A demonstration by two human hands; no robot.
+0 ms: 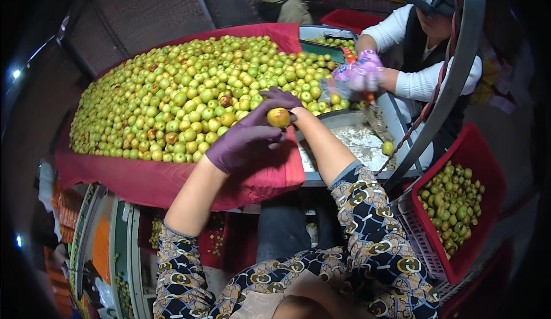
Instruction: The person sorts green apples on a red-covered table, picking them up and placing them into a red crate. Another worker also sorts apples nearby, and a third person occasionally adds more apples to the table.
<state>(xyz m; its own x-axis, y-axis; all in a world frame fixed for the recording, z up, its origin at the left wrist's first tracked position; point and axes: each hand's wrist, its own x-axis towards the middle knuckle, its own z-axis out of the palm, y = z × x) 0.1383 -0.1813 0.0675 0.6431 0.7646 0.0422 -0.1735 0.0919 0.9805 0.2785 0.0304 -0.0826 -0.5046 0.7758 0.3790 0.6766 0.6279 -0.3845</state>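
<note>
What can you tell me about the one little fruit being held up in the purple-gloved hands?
The fruit is small and round, yellowish-orange with a brownish blotch, duller than the mostly green ones heaped behind it. It looks smooth-skinned and whole. It sits between the left hand and the right hand, both in purple gloves, pinched by their fingers just above the near edge of the big pile on the red cloth.
</note>
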